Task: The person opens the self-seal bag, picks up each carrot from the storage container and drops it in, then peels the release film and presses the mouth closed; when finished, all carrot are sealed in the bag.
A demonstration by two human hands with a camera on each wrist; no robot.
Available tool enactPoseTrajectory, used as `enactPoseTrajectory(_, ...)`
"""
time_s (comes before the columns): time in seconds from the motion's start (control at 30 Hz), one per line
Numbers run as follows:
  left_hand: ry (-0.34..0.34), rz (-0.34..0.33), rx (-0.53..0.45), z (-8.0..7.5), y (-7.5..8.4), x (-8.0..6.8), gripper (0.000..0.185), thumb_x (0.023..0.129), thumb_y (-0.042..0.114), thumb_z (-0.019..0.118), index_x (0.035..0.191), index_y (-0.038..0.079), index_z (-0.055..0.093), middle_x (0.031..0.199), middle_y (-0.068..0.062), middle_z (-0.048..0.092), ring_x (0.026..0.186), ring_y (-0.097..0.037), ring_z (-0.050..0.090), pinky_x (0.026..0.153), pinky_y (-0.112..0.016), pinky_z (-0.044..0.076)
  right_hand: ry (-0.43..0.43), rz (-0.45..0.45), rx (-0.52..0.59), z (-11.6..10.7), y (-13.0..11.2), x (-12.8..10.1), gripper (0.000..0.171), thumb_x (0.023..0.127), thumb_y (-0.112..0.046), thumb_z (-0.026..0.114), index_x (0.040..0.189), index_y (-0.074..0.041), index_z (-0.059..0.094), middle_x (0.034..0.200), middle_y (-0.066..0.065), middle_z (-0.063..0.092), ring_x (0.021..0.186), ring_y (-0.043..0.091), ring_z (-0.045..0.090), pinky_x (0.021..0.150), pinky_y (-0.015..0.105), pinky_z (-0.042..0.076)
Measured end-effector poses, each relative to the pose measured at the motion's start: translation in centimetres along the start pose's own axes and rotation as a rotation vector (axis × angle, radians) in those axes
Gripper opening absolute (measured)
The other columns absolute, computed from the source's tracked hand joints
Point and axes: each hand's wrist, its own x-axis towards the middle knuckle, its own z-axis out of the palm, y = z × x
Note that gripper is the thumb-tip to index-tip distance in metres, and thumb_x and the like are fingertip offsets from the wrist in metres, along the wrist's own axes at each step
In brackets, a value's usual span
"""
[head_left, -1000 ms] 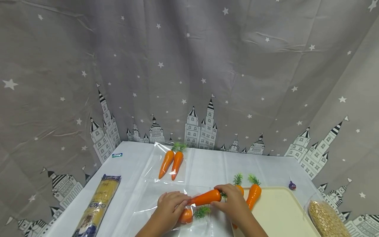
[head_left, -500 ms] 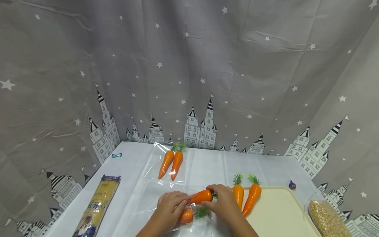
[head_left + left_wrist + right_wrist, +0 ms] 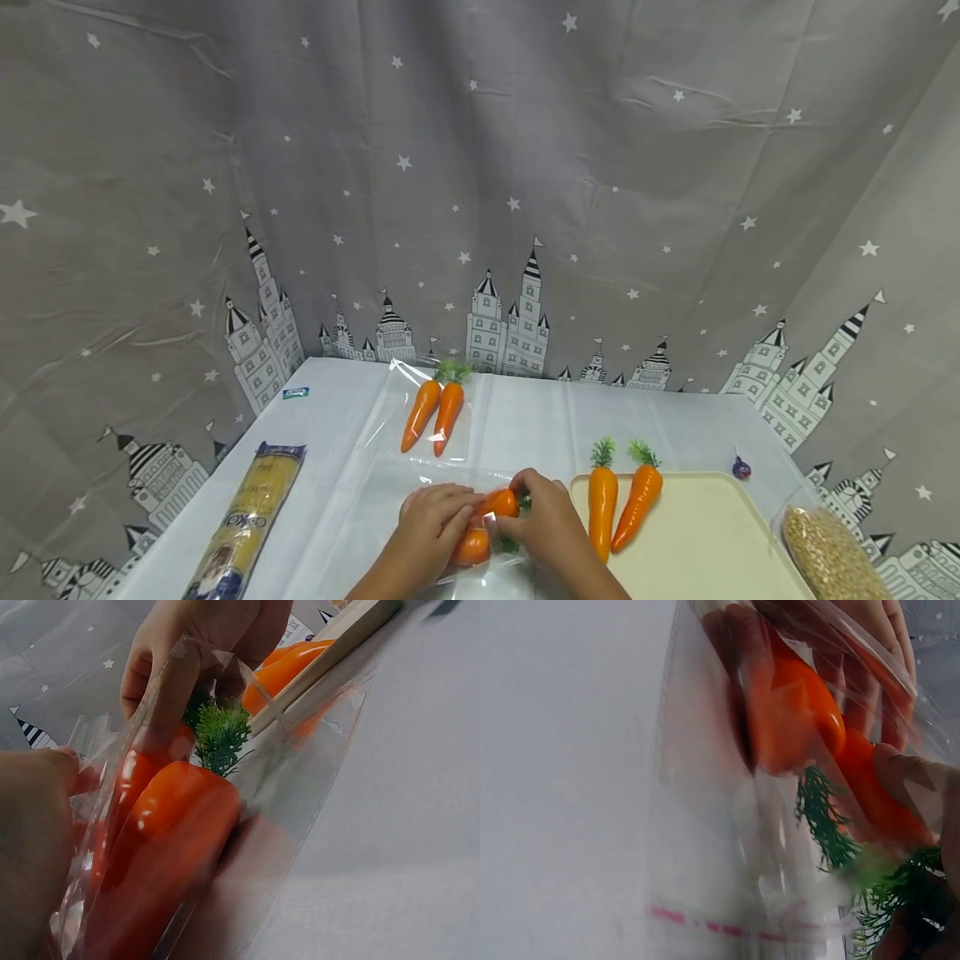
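One glossy, tapered orange carrot (image 3: pixel 472 547) inside a thin, creased clear bag (image 3: pixel 697 840), left of the flat cream tray (image 3: pixel 705 533). Note left hand (image 3: pixel 431 521) clamped round the bag's slick film. Note right hand (image 3: pixel 551 525) pinching a second smooth carrot (image 3: pixel 501 502) by its blunt, leafy end, just beside the first, also left of the tray. Across the tray's far rim: two more carrots (image 3: pixel 602 504) with feathery green tops.

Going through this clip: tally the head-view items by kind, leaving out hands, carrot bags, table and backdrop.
Orange carrots: 6
Cream tray: 1
Long yellow pack: 1
Grain bag: 1
Small green packet: 1
Small purple item: 1
Total: 11
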Motion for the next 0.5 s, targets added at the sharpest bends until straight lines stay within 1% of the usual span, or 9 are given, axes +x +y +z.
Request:
enactPoseTrajectory(0.1, -0.004, 0.002, -0.009, -0.07, 0.08, -0.02, 0.025, 0.108, 0.035, 0.058, 0.123, 0.031, 0.077, 0.125, 0.013, 0.072, 0.125, -0.02, 0.063, 0.111, -0.069, 0.033, 0.0, -0.007, -0.003, 0.24, -0.28, -0.09, 0.043, 0.075, -0.038, 0.094, 0.104, -0.019, 0.068, 0.095, -0.007, 0.068, 0.09, 0.018, 0.054, 0.087, 0.045, 0.055)
enactPoseTrajectory(0.23, -0.007, -0.004, -0.018, -0.13, 0.17, -0.01, 0.026, 0.108, 0.038, 0.057, 0.123, 0.032, 0.077, 0.124, 0.012, 0.072, 0.124, -0.02, 0.064, 0.111, -0.069, 0.034, -0.019, -0.013, 0.002, 0.5, -0.41, -0.11, 0.04, 0.077, -0.039, 0.093, 0.103, -0.021, 0.069, 0.094, -0.009, 0.067, 0.089, 0.018, 0.054, 0.087, 0.046, 0.055)
enactPoseTrajectory(0.33, -0.01, -0.006, -0.015, -0.11, 0.17, 0.01, 0.026, 0.108, 0.038, 0.057, 0.123, 0.033, 0.077, 0.125, 0.012, 0.072, 0.125, -0.02, 0.064, 0.111, -0.068, 0.034, -0.058, -0.015, 0.015, 0.59, -0.45, -0.04, 0.042, 0.078, -0.043, 0.092, 0.104, -0.02, 0.069, 0.094, -0.008, 0.067, 0.087, 0.017, 0.056, 0.089, 0.048, 0.058)
enactPoseTrajectory(0.5, -0.022, 0.001, -0.014, -0.07, 0.06, -0.07, 0.026, 0.108, 0.037, 0.056, 0.124, 0.034, 0.076, 0.126, 0.013, 0.072, 0.126, -0.02, 0.062, 0.111, -0.07, 0.033, -0.119, -0.039, 0.04, 0.77, -0.47, 0.05, 0.039, 0.081, -0.043, 0.091, 0.105, -0.019, 0.071, 0.095, -0.008, 0.069, 0.086, 0.016, 0.059, 0.091, 0.05, 0.059)
